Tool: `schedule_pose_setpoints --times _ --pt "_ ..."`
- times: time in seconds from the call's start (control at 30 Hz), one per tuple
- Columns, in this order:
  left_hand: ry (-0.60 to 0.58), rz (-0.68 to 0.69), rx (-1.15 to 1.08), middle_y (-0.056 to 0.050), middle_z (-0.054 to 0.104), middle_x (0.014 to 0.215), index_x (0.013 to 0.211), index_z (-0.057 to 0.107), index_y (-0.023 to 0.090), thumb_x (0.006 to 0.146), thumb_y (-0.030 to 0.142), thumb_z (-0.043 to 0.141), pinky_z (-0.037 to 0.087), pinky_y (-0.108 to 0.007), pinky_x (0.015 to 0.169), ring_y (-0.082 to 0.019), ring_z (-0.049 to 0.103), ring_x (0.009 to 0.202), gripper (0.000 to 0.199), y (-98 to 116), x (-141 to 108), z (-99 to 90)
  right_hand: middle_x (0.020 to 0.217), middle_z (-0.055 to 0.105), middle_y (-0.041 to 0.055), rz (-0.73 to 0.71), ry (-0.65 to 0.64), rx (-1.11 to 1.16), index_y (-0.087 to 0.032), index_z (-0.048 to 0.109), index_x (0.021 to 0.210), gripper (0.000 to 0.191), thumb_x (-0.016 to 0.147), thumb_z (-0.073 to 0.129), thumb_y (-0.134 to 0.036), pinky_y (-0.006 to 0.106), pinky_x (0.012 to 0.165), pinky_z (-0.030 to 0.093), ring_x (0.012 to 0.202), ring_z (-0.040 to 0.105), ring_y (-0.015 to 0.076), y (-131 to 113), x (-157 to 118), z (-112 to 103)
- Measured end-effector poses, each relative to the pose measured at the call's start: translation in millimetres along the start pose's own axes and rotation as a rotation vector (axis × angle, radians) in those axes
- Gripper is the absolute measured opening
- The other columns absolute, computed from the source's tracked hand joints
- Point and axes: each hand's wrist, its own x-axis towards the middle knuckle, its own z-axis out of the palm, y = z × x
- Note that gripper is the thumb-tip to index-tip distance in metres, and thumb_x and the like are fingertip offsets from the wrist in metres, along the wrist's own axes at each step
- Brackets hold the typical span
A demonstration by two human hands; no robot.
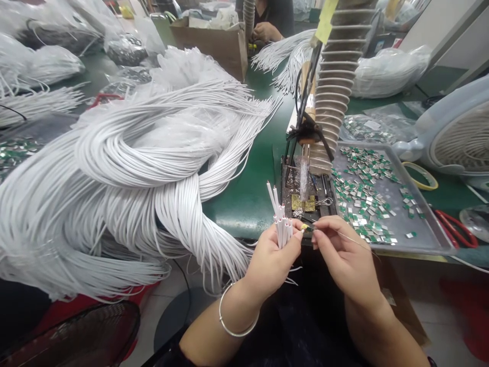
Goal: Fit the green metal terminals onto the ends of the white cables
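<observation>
My left hand (pixel 267 260) is closed around a small bundle of white cables (pixel 281 230), whose cut ends point up with pinkish tips showing. Something yellow (pixel 304 227) sits at its fingertips. Close to those fingertips, my right hand (pixel 346 252) pinches a small dark piece, too small to name; a thin wire (pixel 353 239) runs back across its fingers. Just beyond both hands is a dark work tray (pixel 328 196) with metal bits and a yellowish block. Over it a soldering iron (pixel 304 173) hangs tip down from a stand.
Large coils of white cable (pixel 153 168) cover the left of the green table (pixel 237 209). On the right, a grey tray (pixel 416 232) holds many small circuit boards, near red-handled scissors (pixel 456 229), a tape roll (pixel 420 176) and a fan (pixel 458 132). A ribbed hose (pixel 340 76) descends centrally. Another person (pixel 267 31) sits opposite.
</observation>
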Motion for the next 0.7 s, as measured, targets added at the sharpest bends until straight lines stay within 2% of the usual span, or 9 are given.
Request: schedule_pose_setpoints --times 0.4,0.7 --pt "-0.021 -0.007 0.013 0.007 0.041 0.056 0.088 0.057 0.017 0.086 0.025 0.053 0.025 -0.019 0.047 -0.004 0.030 0.048 0.010 1.6 -1.5 0.2 0.065 0.056 -0.0043 0.188 -0.015 0.251 -0.022 0.060 0.085 0.005 0.083 0.057 -0.019 0.015 0.051 0.048 0.055 0.055 0.0060 0.2 2.9 1.8" --pt "-0.032 0.001 -0.006 0.007 0.041 0.056 0.089 0.057 0.017 0.086 0.025 0.054 0.026 -0.019 0.047 -0.004 0.029 0.047 0.009 3.3 -1.3 1.6 0.064 0.056 -0.0047 0.229 -0.033 0.294 -0.023 0.060 0.084 0.005 0.083 0.057 -0.019 0.015 0.051 0.047 0.054 0.054 0.0056 -0.2 3.9 1.3"
